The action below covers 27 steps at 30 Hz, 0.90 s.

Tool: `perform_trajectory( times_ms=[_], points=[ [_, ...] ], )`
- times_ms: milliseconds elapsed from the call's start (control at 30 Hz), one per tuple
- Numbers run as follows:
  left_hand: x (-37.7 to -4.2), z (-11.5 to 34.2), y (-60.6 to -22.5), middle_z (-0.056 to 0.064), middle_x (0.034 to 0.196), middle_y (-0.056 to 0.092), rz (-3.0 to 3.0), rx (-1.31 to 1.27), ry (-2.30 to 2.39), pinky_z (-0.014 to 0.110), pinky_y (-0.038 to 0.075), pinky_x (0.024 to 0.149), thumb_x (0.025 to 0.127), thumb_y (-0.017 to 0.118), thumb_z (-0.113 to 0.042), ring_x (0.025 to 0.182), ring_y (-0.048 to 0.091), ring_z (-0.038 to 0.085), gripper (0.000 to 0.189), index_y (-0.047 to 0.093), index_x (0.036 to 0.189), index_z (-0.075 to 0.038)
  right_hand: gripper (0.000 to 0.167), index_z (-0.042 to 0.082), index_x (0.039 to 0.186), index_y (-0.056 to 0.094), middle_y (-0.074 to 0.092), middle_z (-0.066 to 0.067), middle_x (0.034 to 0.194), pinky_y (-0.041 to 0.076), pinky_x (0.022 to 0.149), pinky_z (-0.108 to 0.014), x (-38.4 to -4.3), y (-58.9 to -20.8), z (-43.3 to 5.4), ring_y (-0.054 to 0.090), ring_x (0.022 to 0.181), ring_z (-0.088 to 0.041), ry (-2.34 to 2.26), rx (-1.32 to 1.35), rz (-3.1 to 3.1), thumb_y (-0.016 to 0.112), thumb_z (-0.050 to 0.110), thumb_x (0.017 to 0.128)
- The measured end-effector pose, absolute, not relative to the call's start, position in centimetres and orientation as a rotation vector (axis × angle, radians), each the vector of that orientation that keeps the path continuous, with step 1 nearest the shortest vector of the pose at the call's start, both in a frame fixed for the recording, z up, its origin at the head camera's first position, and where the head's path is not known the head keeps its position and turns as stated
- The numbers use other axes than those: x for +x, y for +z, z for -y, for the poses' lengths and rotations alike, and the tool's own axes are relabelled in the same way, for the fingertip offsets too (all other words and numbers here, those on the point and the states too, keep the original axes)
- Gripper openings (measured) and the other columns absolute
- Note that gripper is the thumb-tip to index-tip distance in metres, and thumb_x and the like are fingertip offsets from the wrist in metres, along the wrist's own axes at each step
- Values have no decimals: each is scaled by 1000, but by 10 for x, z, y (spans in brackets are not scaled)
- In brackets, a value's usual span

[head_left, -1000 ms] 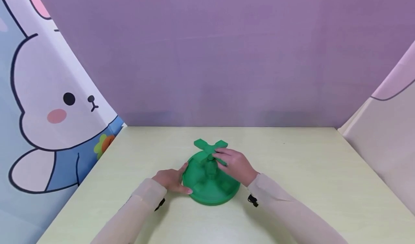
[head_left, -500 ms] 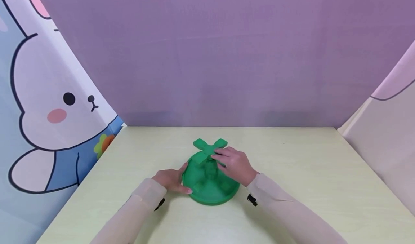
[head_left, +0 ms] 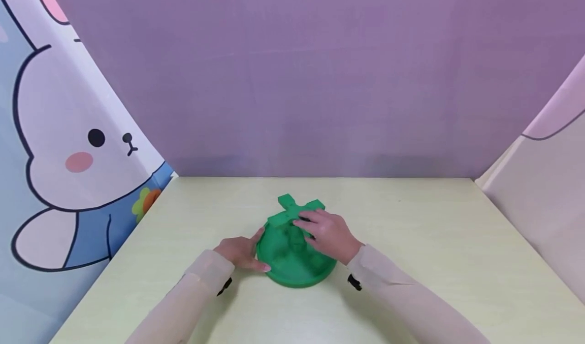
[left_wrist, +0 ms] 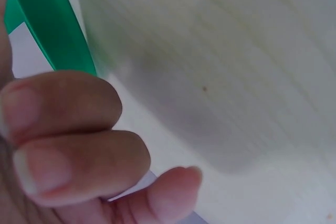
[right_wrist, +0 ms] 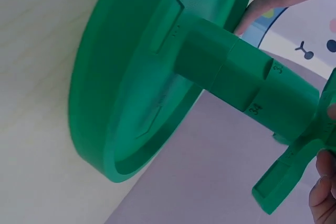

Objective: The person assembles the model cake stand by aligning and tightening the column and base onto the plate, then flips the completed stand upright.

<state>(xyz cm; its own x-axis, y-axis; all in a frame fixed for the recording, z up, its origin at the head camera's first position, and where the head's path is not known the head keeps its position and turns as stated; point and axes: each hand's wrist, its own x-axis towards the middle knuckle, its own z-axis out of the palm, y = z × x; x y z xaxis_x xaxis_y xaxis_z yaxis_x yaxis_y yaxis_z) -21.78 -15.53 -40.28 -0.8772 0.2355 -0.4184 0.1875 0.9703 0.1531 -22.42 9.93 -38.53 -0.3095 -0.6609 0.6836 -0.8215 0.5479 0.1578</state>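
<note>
A green round base (head_left: 292,275) with a raised rim lies on the table. From its middle rises a thick green post (right_wrist: 236,72) with small numbers marked on it. On top of the post sits a green cross-shaped handle (head_left: 288,215). My right hand (head_left: 333,236) holds the handle near its hub, with fingertips on its arms, and hides part of one arm. At the base's left edge, my left hand (head_left: 239,252) grips the rim, thumb in front and index finger behind. In the left wrist view other fingers (left_wrist: 79,108) are curled beside the rim.
The pale wooden table (head_left: 402,217) extends to both sides. A purple cloth wall (head_left: 320,80) stands at its back edge. Printed cloth with a cartoon rabbit (head_left: 68,146) hangs on the left, and a pale panel (head_left: 548,191) closes the right side.
The cross-shaped handle has turned clockwise, seen from above, with my right fingers shifting slightly on it. My left hand and the base have stayed in place.
</note>
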Motion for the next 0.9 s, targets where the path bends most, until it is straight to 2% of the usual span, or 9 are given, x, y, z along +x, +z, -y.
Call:
perform_trajectory(
  times_ms=[267,633,733,900],
  points=[
    [-218,154,-402,8,98,63,-2672,312,130,45,48,79,74,69,-64,92,60,22,107,18,154,-16,37,11,103,75,70,-4,103,54,64,-26,-220,-378,-96,63,89,-19,175,1193,2081,85,6,67],
    [-219,154,-400,7,98,63,-2666,296,121,45,48,81,74,69,-65,94,59,21,107,17,155,-17,43,8,107,73,67,-9,109,55,67,-31,-220,-391,-100,65,96,-25,331,1168,2143,85,2,66],
    [-219,154,-401,7,98,63,-2668,287,127,45,48,81,74,69,-66,95,59,22,107,17,155,-18,50,7,113,70,65,-11,112,55,66,-32,-222,-389,-103,64,94,-26,357,1193,2134,82,-2,65],
    [-220,155,-404,8,101,64,-2677,291,145,46,48,80,73,69,-65,97,60,23,107,18,155,-17,61,7,126,61,54,-20,125,53,74,-39,-231,-385,-112,63,89,-30,291,1167,2130,77,-4,69]
  ],
)
